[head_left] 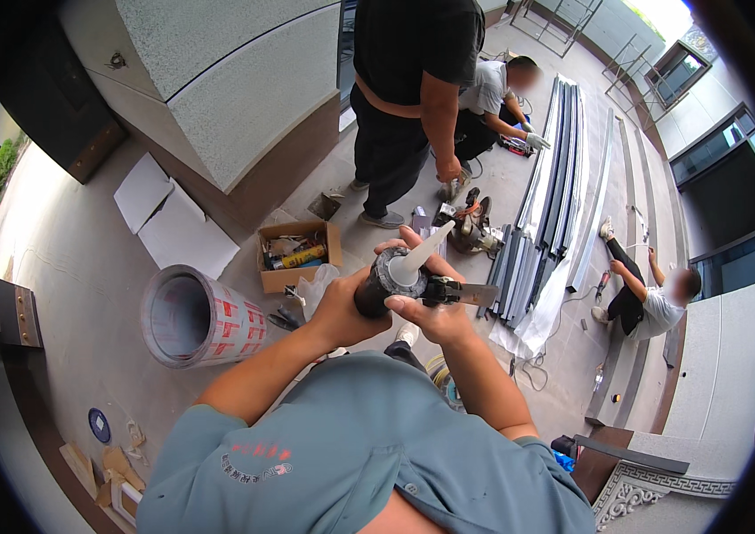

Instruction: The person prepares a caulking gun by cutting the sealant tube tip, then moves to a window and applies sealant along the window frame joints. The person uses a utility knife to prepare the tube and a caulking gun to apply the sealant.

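Note:
In front of my chest, my left hand [352, 307] wraps round the black barrel of a caulking gun [372, 298]. A white tapered nozzle [423, 254] sticks out of its front end, tip pointing up and to the right. My right hand [438, 322] is closed at the front collar, its thumb below the nozzle and its fingers behind it. A dark-handled knife [459, 292] with a flat, broad blade juts from the right hand toward the right. The fingers partly hide the knife's handle, and my left hand covers much of the barrel.
A cardboard box [284, 278] holds tubes and tools. Beside it stands a large roll of printed film [230, 320]. Long metal profiles [542, 214] lie on the paving near a cut-off saw [475, 236]. One person [413, 98] stands ahead; two others [489, 93] [653, 303] work low down.

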{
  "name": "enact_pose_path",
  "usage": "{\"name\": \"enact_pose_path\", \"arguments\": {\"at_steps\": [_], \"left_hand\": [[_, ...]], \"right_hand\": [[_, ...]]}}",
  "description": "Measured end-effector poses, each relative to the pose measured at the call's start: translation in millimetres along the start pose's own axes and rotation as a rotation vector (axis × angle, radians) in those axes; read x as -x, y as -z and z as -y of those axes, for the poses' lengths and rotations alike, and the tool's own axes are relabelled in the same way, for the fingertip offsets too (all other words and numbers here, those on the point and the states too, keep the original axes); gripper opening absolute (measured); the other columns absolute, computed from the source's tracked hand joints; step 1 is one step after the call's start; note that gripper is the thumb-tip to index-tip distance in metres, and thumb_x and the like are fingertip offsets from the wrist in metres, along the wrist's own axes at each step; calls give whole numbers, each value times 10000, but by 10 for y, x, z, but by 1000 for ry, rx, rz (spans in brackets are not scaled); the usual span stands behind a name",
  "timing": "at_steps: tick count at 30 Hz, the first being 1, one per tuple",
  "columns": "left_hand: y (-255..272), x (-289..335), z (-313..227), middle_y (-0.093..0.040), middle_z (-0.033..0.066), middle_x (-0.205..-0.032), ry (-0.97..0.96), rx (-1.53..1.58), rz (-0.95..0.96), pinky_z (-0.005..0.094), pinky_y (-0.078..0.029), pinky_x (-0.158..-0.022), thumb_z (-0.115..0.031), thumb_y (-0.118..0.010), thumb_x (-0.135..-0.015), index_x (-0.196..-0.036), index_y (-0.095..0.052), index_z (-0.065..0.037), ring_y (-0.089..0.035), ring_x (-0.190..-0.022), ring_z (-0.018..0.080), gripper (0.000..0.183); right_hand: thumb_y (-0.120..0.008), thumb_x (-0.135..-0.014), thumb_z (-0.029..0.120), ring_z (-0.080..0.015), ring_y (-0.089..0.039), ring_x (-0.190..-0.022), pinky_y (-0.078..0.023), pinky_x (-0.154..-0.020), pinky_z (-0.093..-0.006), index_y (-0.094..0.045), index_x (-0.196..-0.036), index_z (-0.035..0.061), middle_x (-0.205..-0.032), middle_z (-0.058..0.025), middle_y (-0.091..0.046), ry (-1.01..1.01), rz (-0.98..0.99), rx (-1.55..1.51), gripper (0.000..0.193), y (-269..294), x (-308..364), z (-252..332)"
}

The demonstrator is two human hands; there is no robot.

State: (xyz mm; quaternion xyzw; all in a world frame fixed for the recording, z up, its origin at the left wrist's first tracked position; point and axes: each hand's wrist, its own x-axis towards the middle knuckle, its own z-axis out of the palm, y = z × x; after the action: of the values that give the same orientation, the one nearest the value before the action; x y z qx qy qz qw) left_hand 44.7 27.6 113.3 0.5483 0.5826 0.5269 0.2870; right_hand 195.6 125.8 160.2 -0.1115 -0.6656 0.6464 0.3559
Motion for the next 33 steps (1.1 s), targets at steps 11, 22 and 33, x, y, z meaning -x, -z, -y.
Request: {"name": "enact_pose_path", "arguments": {"at_steps": [11, 22, 33], "left_hand": [[407, 512, 1022, -757, 59, -895, 389, 87, -223, 328, -555, -822, -203, -858, -798, -977, -726, -21, -704, -836, 160, 288], [486, 1808, 2830, -707, 29, -923, 654, 296, -960, 317, -547, -800, -114, -889, -785, -936, -680, -26, -676, -838, 140, 272], [-66, 2614, 3423, -726, 14, -832, 806, 117, -1073, 350, -556, -699, -224, -891, -793, -906, -670, -50, -685, -720, 153, 302]], "right_hand": [[-753, -973, 212, -64, -521, -865, -475, -782, -226, -578, -1469, 48, -1307, -54, -691, -405, -240, 147, 551, 220, 366, -384], [-704, -1019, 313, -50, -469, -605, -350, -524, -217, -627, -1324, -48, -982, -72, -747, -970, -539, 283, 479, 831, 1419, -1147], [-656, -1050, 275, -41, -429, -538, -327, -481, -223, -615, -1350, -47, -899, -79, -725, -1061, -274, 470, 442, 741, 1203, -1130]]}}
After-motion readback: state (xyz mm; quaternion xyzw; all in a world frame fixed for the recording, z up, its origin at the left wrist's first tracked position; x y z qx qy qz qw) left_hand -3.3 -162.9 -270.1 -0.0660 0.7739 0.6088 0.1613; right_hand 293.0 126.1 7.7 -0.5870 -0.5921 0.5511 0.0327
